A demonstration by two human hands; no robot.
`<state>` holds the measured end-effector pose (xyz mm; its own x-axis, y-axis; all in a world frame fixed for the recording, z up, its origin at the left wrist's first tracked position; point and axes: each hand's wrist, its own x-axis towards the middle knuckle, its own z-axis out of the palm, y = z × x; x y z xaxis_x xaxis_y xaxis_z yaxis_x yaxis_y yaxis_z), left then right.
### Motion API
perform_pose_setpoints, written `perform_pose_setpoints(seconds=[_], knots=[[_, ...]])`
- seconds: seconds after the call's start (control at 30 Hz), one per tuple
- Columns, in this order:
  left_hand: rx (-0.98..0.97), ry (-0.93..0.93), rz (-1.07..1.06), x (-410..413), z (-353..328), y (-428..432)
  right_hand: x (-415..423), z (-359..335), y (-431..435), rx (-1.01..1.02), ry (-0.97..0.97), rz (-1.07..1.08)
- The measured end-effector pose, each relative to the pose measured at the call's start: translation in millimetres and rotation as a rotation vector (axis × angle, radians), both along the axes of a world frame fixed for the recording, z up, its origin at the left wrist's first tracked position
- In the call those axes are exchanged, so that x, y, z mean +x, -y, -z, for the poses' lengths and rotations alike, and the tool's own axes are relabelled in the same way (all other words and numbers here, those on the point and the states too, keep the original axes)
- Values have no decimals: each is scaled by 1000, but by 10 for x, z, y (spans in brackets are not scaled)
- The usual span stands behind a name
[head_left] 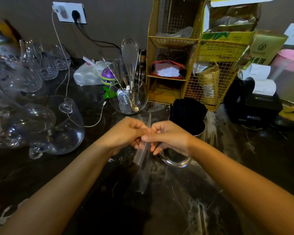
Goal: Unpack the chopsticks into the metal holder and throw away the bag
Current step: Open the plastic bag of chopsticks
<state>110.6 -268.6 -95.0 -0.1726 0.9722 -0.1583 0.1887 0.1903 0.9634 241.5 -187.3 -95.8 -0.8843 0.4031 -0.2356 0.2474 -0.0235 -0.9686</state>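
Bag [143,155] pinched between both hands — hanging down.

Both my forearms bare, reaching forward, converging at centre. My left hand [126,133] curled, fingertips pinched. My right hand [168,136] curled likewise, thumb forward, knuckles nearly touching left. Both pinch clear bag [143,158].
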Motion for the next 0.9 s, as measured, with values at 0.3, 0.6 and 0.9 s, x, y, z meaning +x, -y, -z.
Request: perform_pose_setpoints(seconds=[0.3,0.6,0.9], knots=[[18,87,-9,62,19,-16,-4,2,-25,19,33,-60],[21,117,62,103,24,0,16,27,-44,-58,38,-82],[86,228,24,88,76,-23,22,37,-68,-145,-83,17]])
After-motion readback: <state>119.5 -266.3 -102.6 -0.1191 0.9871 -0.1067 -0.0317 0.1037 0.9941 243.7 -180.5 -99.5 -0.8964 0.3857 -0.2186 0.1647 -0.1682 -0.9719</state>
